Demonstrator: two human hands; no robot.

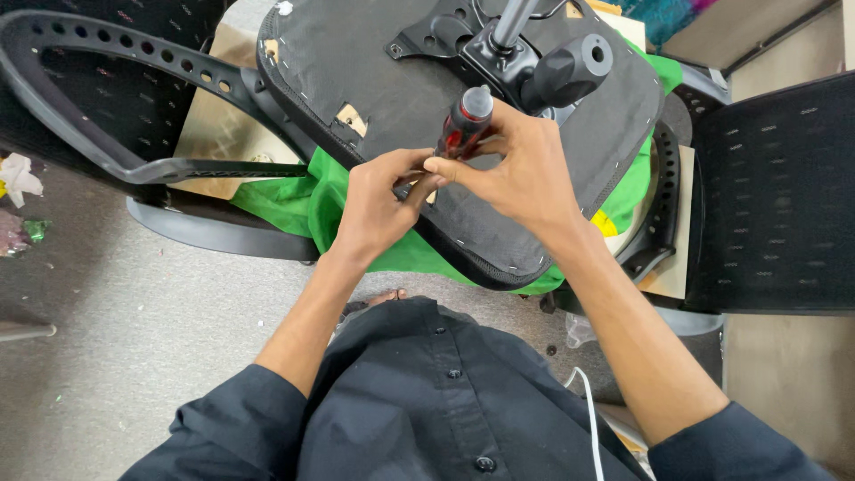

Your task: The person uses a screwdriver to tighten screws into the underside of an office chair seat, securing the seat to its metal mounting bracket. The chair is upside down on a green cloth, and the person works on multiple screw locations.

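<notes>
The right hand (525, 169) is clamped on the red-and-black screwdriver (465, 125), upright over the upturned seat (374, 71) near its front edge, while the left hand (378, 196) pinches at the tip, so pressing straight down would likely stop slipping.

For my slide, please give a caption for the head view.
Right hand holds a red-and-black screwdriver on an upturned chair seat; left hand steadies its tip.
</notes>
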